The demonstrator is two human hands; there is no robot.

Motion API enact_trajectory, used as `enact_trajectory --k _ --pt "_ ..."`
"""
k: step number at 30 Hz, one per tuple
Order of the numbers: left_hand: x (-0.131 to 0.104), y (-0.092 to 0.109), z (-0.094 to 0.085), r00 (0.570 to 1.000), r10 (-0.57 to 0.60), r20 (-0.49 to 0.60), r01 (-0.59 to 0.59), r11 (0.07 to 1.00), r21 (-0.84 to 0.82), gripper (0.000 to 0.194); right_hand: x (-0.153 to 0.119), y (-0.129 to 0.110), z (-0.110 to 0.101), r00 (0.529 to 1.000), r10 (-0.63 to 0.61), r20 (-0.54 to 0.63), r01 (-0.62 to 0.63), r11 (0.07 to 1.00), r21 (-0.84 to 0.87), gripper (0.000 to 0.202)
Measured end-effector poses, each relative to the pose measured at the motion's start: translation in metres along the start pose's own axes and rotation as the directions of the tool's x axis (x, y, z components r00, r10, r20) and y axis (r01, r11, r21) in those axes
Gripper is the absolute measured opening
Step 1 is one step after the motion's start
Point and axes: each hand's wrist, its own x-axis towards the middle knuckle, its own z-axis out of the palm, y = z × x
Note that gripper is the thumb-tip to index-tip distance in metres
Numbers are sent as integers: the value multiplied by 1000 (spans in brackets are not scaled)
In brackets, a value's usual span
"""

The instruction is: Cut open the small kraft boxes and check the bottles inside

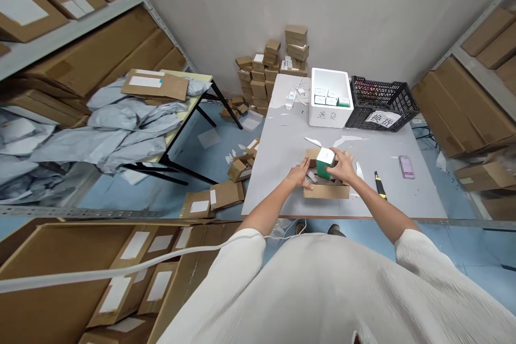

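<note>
1. Clearly, R hand (342,165) gripped green-&-white box (324,163) at mouth of open ctn (326,191).
2. L hand (299,174) held ctn's left end.
3. Cutter (379,185) lay on tabletop (282,145), right of ctn; white bin (331,117) stood behind.

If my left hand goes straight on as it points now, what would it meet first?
The open brown cardboard box, which the left hand touches; beyond its edge, probably the small green-and-white carton in the right hand, though depth is unclear.
</note>
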Motion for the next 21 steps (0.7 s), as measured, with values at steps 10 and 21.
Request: enact_trajectory --k 10,21 --pt "2 -1 -2 999 -39 19 38 998 51 171 14 26 -48 939 21 -343 17 994 106 78" --pt "-8 3 -4 990 -143 -18 144 987 70 165 33 134 -65 825 164 -541 -93 983 157 70"
